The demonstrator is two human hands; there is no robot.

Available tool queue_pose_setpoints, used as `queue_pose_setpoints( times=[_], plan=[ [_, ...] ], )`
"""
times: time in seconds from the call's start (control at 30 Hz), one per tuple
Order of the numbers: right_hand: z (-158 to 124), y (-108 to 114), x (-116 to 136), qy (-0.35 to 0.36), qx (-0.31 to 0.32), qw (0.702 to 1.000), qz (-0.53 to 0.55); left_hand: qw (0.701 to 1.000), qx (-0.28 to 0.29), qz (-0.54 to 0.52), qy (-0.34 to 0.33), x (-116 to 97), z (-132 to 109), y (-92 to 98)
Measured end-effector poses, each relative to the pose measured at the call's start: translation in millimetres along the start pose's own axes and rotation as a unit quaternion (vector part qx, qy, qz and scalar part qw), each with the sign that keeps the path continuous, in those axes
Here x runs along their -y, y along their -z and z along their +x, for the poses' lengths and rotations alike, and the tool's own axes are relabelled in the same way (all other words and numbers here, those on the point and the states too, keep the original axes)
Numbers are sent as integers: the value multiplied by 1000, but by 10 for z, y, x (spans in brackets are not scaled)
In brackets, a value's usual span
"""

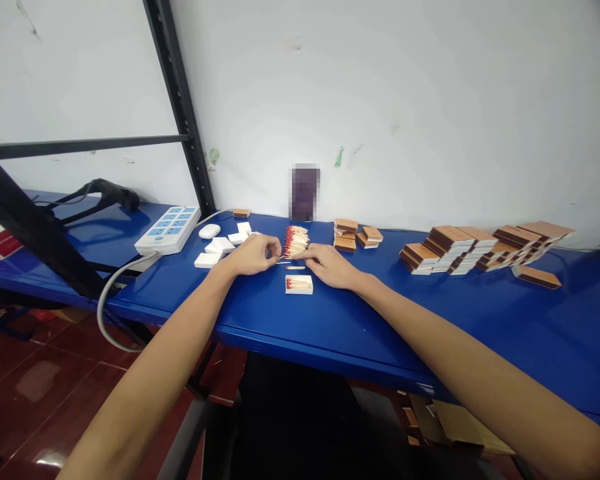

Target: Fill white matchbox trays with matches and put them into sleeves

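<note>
My left hand (pixel 256 255) is closed in a pinch at the left edge of a heap of red-tipped matches (pixel 297 241); a match seems to be between the fingertips, though it is small and partly hidden. From the other side, my right hand (pixel 329 266) reaches in with its index finger stretched out, touching the near edge of the heap. One loose match (pixel 295 268) lies just in front of the heap. Nearer to me stands a white inner matchbox tray (pixel 307 291) partly filled with matches, their heads to the left.
White trays (pixel 215 247) lie on the left beside a white rounded object (pixel 209 231) and a power strip (pixel 169 229). Brown matchboxes (pixel 346 235) are stacked behind my right hand, with larger stacks (pixel 450 241) farther right. A dark pixelated rectangle (pixel 305 193) leans on the wall.
</note>
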State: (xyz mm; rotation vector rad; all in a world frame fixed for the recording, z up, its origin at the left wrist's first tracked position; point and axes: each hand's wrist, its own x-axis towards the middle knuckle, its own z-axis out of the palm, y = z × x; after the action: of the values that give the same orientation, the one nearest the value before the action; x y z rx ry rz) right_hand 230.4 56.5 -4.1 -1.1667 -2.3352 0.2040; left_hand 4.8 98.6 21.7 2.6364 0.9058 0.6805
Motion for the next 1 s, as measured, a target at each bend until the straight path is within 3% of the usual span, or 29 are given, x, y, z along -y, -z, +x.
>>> queue_pose_setpoints(
  times=[0.5, 0.77, 1.0],
  plan=[
    [-3, -3, 12, -12, -11, 1000, 6, 999, 43, -30, 9, -23, -23, 53],
    [8, -8, 16, -20, -11, 1000, 7, 998, 11, -66, -1, 21, 31, -53],
    [6, 17, 38, -11, -2, 1000, 1, 993, 10, -121, 9, -119, 79, -163]
  ],
)
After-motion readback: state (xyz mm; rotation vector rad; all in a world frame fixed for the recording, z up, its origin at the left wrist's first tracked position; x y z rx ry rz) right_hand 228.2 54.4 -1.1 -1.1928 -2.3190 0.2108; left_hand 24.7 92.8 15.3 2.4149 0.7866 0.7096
